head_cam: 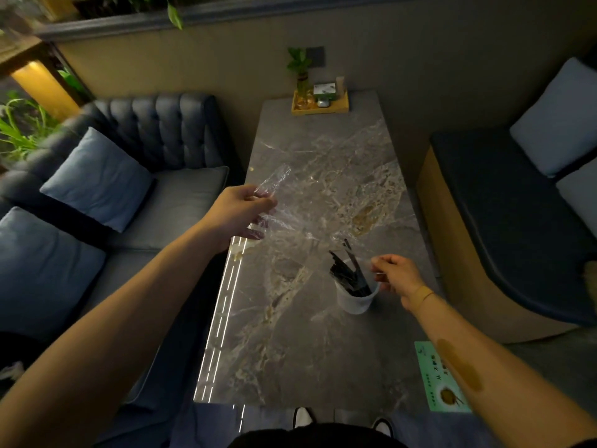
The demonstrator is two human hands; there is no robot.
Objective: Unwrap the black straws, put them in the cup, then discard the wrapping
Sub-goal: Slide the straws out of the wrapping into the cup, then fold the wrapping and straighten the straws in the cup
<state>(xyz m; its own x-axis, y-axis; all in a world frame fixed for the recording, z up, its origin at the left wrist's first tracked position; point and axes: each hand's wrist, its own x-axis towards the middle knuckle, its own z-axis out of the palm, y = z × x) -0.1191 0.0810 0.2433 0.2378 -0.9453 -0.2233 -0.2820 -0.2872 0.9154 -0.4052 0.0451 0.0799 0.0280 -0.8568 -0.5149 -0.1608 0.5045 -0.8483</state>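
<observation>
Two bare forearms reach out over a grey marble table (323,350). Left hand (240,215) is raised above the table's left edge, fingers clamped on a clear plastic wrap (284,205) that fans out past the fingertips and trails toward the right hand. Right hand (395,276) hovers just beside a white cup (353,300); its thumb and forefinger look pinched together, possibly on a corner of the wrap, though the film is too faint there to be sure. Black straws (350,274) stand bunched in the cup, just left of the right fingertips.

Judging by this, the straws are unwrapped and in the cup, so discarding the wrap is the step in hand. Next, the loose film needs gathering into one hand and carrying to a bin; none is visible.

Under the right forearm lies a green card (433,376) with print too small to read.
</observation>
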